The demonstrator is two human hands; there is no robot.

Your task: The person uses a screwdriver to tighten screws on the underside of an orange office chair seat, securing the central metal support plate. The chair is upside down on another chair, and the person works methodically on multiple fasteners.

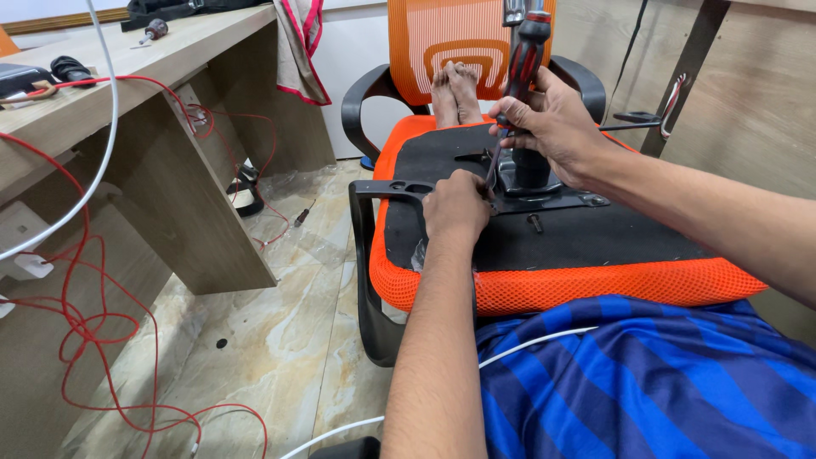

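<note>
- Here the right hand [551, 127] is clamped on a screwdriver [520, 72], its tip just below
- The left hand [456, 204], fingers together, presses the metal bracket [544, 201] beside it

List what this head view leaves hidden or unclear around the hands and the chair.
- Screwdriver tip: head view, hidden behind the left hand.
- Left hand's fingers: curled under, whatever they pinch is unseen.
- Right hand palm side: turned away.
- Loose bolt on the seat underside: too small to identify.
</note>
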